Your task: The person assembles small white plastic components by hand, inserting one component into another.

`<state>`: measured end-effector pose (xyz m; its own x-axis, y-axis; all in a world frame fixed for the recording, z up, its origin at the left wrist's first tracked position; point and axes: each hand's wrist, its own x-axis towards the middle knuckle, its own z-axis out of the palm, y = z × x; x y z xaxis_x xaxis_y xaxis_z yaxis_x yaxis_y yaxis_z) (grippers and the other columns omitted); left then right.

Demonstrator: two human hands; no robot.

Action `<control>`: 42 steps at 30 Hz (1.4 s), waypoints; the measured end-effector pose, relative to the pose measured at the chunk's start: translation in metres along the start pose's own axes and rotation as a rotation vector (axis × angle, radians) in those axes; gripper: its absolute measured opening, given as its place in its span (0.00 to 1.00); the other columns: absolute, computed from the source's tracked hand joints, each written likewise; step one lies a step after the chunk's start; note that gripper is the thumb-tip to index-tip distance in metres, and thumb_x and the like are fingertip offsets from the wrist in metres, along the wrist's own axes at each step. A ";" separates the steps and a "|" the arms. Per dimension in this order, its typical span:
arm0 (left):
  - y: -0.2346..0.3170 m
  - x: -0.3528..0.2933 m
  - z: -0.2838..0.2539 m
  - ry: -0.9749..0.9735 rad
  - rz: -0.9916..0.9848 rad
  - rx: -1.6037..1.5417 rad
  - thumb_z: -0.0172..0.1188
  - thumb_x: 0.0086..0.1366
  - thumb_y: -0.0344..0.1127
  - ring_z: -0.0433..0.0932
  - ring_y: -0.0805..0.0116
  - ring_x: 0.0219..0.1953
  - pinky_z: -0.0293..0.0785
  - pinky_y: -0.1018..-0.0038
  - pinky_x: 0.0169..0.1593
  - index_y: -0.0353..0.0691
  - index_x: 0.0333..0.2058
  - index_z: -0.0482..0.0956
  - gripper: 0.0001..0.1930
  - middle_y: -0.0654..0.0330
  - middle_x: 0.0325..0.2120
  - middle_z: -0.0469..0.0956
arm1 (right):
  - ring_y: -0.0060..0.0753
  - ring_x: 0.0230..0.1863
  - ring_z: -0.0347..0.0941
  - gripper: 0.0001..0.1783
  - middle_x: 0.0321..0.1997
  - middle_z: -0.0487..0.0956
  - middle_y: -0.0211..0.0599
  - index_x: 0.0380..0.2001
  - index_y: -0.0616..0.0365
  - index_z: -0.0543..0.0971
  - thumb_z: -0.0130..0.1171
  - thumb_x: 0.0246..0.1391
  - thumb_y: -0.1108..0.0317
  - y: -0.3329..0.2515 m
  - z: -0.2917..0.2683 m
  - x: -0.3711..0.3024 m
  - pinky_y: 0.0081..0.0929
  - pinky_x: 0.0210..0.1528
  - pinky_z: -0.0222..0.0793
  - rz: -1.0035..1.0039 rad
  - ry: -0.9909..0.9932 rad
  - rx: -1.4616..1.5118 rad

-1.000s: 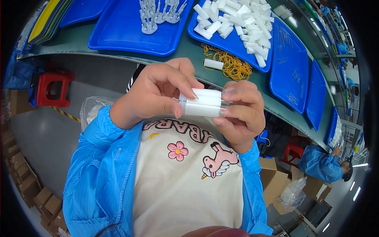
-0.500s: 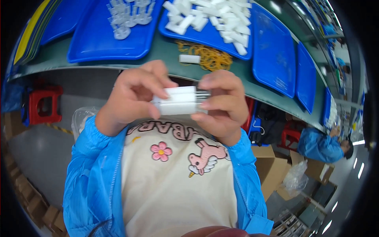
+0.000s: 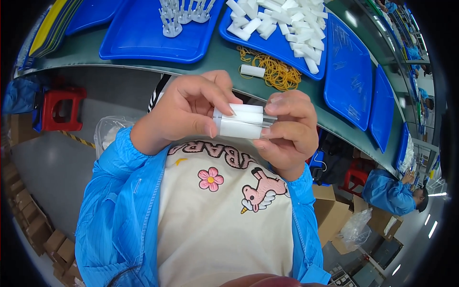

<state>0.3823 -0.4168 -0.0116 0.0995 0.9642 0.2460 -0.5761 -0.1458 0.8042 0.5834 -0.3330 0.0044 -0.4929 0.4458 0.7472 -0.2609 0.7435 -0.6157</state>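
Observation:
In front of my chest, white foam-like blocks (image 3: 240,128) sit around the thin clear rods of a plastic rack (image 3: 271,119). My left hand (image 3: 189,107) grips the left end, with its thumb below and fingertips above, by the clear round base. My right hand (image 3: 294,129) pinches the right end, where bare rod tips stick out past the white blocks. Beyond the hands, a single white block (image 3: 252,71) lies on the green table beside a heap of yellow rubber bands (image 3: 275,69).
One blue tray (image 3: 153,52) holds several clear rod racks (image 3: 184,14); another (image 3: 272,55) bears a pile of white blocks (image 3: 287,21). To the right, a blue tray (image 3: 346,107) contains thin clear pieces. Red stools (image 3: 62,110), cardboard boxes (image 3: 327,210) and a person in blue (image 3: 389,191) are around.
The whole view has shifted, so table, hands and body appear further right. Both hands keep hold of the rack and blocks, which are now tilted slightly more.

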 end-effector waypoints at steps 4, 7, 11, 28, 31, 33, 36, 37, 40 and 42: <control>0.001 -0.001 0.000 0.016 -0.012 -0.006 0.78 0.45 0.43 0.73 0.74 0.40 0.75 0.78 0.44 0.43 0.34 0.82 0.19 0.59 0.39 0.74 | 0.39 0.41 0.71 0.14 0.42 0.78 0.35 0.26 0.50 0.80 0.76 0.36 0.64 -0.001 0.002 0.000 0.34 0.41 0.69 0.012 0.000 -0.011; 0.002 -0.001 0.000 0.027 -0.029 -0.007 0.78 0.45 0.43 0.74 0.73 0.40 0.75 0.78 0.45 0.43 0.34 0.82 0.20 0.59 0.38 0.73 | 0.39 0.43 0.70 0.15 0.44 0.77 0.37 0.29 0.51 0.80 0.76 0.37 0.64 0.003 0.001 -0.002 0.33 0.41 0.70 -0.007 -0.005 -0.004; -0.001 -0.002 0.001 0.047 -0.054 -0.040 0.77 0.47 0.42 0.76 0.71 0.41 0.77 0.77 0.45 0.43 0.35 0.81 0.18 0.60 0.39 0.72 | 0.37 0.46 0.69 0.18 0.52 0.71 0.44 0.36 0.56 0.79 0.74 0.42 0.66 0.005 0.005 -0.009 0.32 0.42 0.70 0.080 0.116 0.180; -0.010 -0.006 -0.015 0.064 -0.070 -0.289 0.65 0.61 0.43 0.80 0.62 0.41 0.83 0.73 0.36 0.42 0.42 0.73 0.16 0.56 0.45 0.71 | 0.35 0.54 0.71 0.19 0.57 0.74 0.46 0.52 0.61 0.75 0.57 0.61 0.64 0.031 -0.177 -0.018 0.31 0.54 0.66 0.411 0.263 -1.021; -0.011 -0.006 -0.016 0.068 -0.086 -0.288 0.65 0.62 0.43 0.80 0.63 0.40 0.83 0.73 0.36 0.43 0.42 0.73 0.16 0.57 0.45 0.71 | 0.41 0.58 0.69 0.24 0.58 0.73 0.48 0.56 0.61 0.74 0.54 0.63 0.56 0.036 -0.199 -0.029 0.35 0.61 0.61 0.555 0.091 -1.078; -0.010 -0.006 -0.016 0.069 -0.091 -0.298 0.64 0.62 0.43 0.80 0.63 0.39 0.83 0.74 0.36 0.43 0.42 0.73 0.15 0.58 0.45 0.71 | 0.43 0.60 0.68 0.23 0.57 0.74 0.48 0.53 0.60 0.76 0.53 0.64 0.56 0.036 -0.205 -0.037 0.35 0.62 0.61 0.869 0.032 -0.951; -0.011 -0.006 -0.013 0.090 -0.105 -0.290 0.63 0.63 0.44 0.80 0.64 0.38 0.82 0.75 0.35 0.43 0.42 0.72 0.15 0.58 0.44 0.71 | 0.44 0.59 0.69 0.19 0.57 0.74 0.49 0.49 0.59 0.79 0.57 0.60 0.58 0.048 -0.198 -0.046 0.38 0.61 0.62 0.638 0.020 -0.996; -0.011 -0.005 -0.013 0.091 -0.105 -0.291 0.63 0.63 0.44 0.80 0.64 0.38 0.82 0.75 0.35 0.43 0.42 0.72 0.15 0.58 0.44 0.71 | 0.44 0.59 0.69 0.19 0.57 0.74 0.49 0.49 0.59 0.79 0.57 0.60 0.58 0.044 -0.188 -0.041 0.38 0.61 0.62 0.639 0.019 -0.995; -0.010 0.001 -0.011 0.053 -0.141 -0.304 0.61 0.65 0.46 0.80 0.67 0.36 0.82 0.76 0.33 0.42 0.42 0.72 0.16 0.58 0.42 0.73 | 0.48 0.59 0.69 0.18 0.57 0.74 0.47 0.45 0.58 0.80 0.66 0.50 0.66 0.016 -0.144 -0.023 0.41 0.60 0.63 0.338 0.130 -1.015; -0.012 0.000 -0.007 0.061 -0.182 -0.312 0.59 0.66 0.48 0.80 0.69 0.35 0.81 0.77 0.33 0.41 0.42 0.71 0.17 0.59 0.41 0.73 | 0.49 0.58 0.70 0.18 0.56 0.75 0.48 0.43 0.58 0.80 0.68 0.48 0.65 0.009 -0.102 -0.019 0.41 0.58 0.65 0.218 0.115 -0.745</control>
<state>0.3830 -0.4138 -0.0252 0.1799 0.9810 0.0732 -0.7739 0.0953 0.6261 0.6754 -0.2839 0.0100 -0.3693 0.6385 0.6753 0.4775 0.7537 -0.4515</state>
